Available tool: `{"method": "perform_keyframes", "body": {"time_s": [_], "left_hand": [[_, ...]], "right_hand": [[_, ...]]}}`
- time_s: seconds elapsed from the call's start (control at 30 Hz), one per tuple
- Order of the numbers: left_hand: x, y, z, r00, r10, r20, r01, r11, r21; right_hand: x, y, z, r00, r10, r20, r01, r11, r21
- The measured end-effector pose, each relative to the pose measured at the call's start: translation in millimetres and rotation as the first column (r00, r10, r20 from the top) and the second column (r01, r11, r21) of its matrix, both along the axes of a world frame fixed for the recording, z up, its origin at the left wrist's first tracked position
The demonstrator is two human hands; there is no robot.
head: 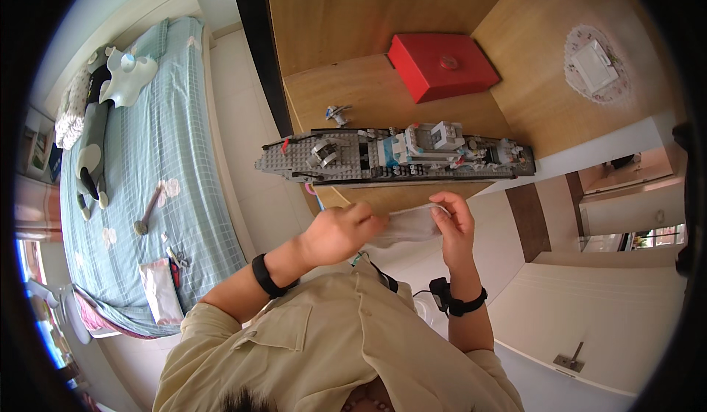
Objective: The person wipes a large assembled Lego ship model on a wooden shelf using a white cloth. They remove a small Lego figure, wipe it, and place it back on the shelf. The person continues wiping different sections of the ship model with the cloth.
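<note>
A thin, pale, translucent bag or cloth is stretched between my hands, in front of my chest. My left hand has its fingers closed on its left end. With thumb and fingertips, my right hand pinches its upper right edge. Just beyond my hands, a grey toy-brick warship lies lengthwise on a wooden desktop. A small grey and blue brick piece stands behind the ship, towards the left.
A red box is at the back of the desktop. A bed stands on the left, bearing a plush toy, a massage hammer or similar long-handled tool and a silvery packet. On the right is a white door with a handle.
</note>
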State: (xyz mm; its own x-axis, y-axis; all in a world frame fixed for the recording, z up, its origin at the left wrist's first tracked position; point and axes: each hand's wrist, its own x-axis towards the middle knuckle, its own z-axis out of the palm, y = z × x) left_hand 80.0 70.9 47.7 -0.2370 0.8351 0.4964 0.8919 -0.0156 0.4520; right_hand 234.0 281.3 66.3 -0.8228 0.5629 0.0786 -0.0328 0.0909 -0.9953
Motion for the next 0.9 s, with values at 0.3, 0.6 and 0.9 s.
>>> {"method": "perform_keyframes", "body": {"time_s": [0.3, 0.6, 0.9], "left_hand": [[-11, 26, 9, 0.917, 0.385, -0.108, -0.389, 0.921, -0.018], [-15, 43, 4, 0.789, 0.557, -0.259, -0.584, 0.811, -0.033], [-28, 37, 7, 0.847, 0.381, -0.372, -0.374, 0.923, 0.093]], "right_hand": [[-27, 22, 12, 0.985, 0.170, 0.024, -0.130, 0.652, 0.747], [-45, 10, 7, 0.988, 0.144, 0.046, -0.099, 0.389, 0.916], [-56, 13, -11, 0.988, 0.063, -0.143, 0.132, 0.149, 0.980]]}}
